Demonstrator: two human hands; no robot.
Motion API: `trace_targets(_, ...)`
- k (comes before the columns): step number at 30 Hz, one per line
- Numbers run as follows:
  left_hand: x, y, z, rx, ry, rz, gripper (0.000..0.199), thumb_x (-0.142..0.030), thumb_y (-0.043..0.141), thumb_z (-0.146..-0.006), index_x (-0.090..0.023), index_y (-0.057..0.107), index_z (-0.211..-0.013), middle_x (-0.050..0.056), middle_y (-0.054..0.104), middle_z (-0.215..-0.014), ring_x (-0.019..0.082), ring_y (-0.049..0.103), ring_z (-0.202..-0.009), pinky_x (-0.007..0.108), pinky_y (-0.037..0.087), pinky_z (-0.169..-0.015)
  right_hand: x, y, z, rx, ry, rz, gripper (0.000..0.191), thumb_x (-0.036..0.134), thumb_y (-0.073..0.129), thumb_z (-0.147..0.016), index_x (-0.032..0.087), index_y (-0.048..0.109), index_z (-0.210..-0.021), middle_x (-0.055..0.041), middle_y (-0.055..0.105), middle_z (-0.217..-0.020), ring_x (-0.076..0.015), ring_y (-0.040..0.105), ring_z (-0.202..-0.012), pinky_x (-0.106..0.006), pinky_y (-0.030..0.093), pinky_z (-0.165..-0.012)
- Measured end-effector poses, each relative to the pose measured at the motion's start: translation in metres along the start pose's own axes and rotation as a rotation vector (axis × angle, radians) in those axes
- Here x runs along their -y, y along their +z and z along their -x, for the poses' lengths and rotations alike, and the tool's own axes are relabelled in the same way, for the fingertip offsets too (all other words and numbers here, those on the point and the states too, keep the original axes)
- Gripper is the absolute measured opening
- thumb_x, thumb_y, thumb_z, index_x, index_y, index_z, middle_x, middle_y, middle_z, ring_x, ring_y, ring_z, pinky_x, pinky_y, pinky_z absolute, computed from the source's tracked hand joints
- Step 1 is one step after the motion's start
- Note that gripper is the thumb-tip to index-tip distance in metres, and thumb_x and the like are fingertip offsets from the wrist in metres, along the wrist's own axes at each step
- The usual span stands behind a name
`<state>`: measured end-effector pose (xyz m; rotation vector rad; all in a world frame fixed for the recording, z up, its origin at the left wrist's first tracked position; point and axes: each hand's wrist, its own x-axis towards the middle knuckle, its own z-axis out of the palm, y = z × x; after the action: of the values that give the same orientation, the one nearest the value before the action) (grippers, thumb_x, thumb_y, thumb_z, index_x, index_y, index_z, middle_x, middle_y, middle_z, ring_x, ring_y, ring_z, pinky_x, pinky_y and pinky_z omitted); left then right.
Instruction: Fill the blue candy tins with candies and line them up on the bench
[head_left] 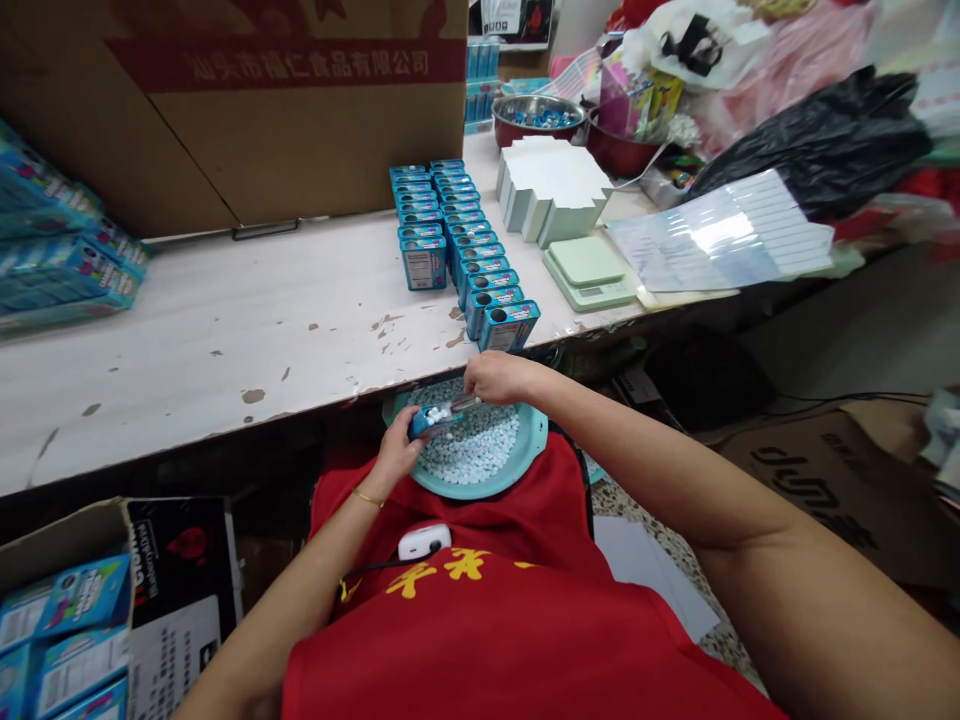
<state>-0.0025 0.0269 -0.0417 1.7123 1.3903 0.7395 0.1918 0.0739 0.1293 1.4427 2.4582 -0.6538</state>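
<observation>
On my lap rests a turquoise basin (536, 440) full of small white candies (472, 450). Over its left side, my left hand (397, 443) grips a small blue tin (421, 424), tilted, with its opening facing right. My right hand (495, 378) is closed round the handle of a scoop (461, 403) above the basin. The scoop's front end meets the tin's mouth, and white candies show there. Just beyond my right hand, two rows of blue tins (510, 325) stand upright on the table, with dark round openings in their tops.
The white table (187, 340) carries a large cardboard carton (300, 120), a pale green scale (589, 270), white folded cards (551, 185) and a metal bowl (538, 118). Packed blue boxes (67, 250) are stacked at left. An open carton (180, 600) of blue packs stands low left.
</observation>
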Motion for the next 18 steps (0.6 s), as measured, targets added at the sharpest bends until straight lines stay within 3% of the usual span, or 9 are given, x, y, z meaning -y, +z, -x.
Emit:
trace_targets(3, 0.002, 0.002, -0.002, -0.014, 0.027, 0.000, 0.044, -0.020, 0.057, -0.063, -0.019, 0.050, -0.107, 0.005, 0.056, -0.101, 0.021, 0.052, -0.096, 0.037, 0.039, -0.090, -0.002, 0.000, 0.006, -0.010, -0.005, 0.013, 0.027, 0.003, 0.050, -0.067, 0.006, 0.071, -0.083, -0.0092, 0.066, -0.074, -0.0198, 0.059, -0.081, -0.026, 0.040, -0.072)
trace_targets(7, 0.005, -0.008, 0.004, -0.090, 0.006, 0.007, 0.043, -0.021, 0.057, -0.065, -0.019, 0.049, -0.108, 0.006, 0.056, -0.102, 0.021, 0.053, -0.095, 0.036, 0.039, -0.090, -0.036, 0.021, 0.025, -0.082, -0.026, -0.137, 0.026, 0.008, 0.050, -0.071, 0.013, 0.072, -0.083, -0.0030, 0.065, -0.069, -0.0157, 0.059, -0.075, -0.022, 0.038, -0.070)
trace_targets(10, 0.009, -0.020, 0.011, -0.179, -0.029, 0.041, 0.042, -0.025, 0.058, -0.067, -0.019, 0.048, -0.108, 0.005, 0.057, -0.100, 0.020, 0.054, -0.092, 0.034, 0.041, -0.087, -0.067, 0.066, 0.024, -0.089, 0.091, -0.260, 0.030, 0.014, 0.046, -0.077, 0.018, 0.070, -0.094, -0.0009, 0.067, -0.073, -0.0144, 0.059, -0.076, -0.020, 0.039, -0.068)
trace_targets(12, 0.013, -0.025, 0.015, -0.223, -0.046, 0.092, 0.043, -0.027, 0.061, -0.066, -0.019, 0.048, -0.106, 0.004, 0.057, -0.098, 0.019, 0.054, -0.091, 0.034, 0.041, -0.087, -0.074, 0.106, 0.012, -0.057, 0.219, -0.221, 0.033, 0.015, 0.044, -0.080, 0.020, 0.067, -0.103, -0.0034, 0.069, -0.087, -0.0161, 0.060, -0.083, -0.021, 0.040, -0.071)
trace_targets(15, 0.019, -0.024, 0.016, -0.256, -0.079, 0.177, 0.045, -0.029, 0.064, -0.063, -0.018, 0.048, -0.104, 0.004, 0.058, -0.097, 0.019, 0.055, -0.092, 0.034, 0.041, -0.088, -0.057, 0.164, -0.015, -0.026, 0.350, -0.126, 0.036, 0.009, 0.040, -0.081, 0.014, 0.064, -0.107, -0.0132, 0.065, -0.103, -0.0212, 0.058, -0.095, -0.027, 0.042, -0.078)
trace_targets(18, 0.022, -0.019, 0.015, -0.261, -0.089, 0.264, 0.047, -0.030, 0.066, -0.063, -0.019, 0.047, -0.105, 0.004, 0.057, -0.100, 0.020, 0.055, -0.094, 0.035, 0.041, -0.089, -0.030, 0.202, -0.033, 0.006, 0.304, -0.142, 0.035, 0.007, 0.038, -0.082, 0.011, 0.064, -0.104, -0.0163, 0.063, -0.106, -0.0227, 0.056, -0.100, -0.030, 0.041, -0.084)
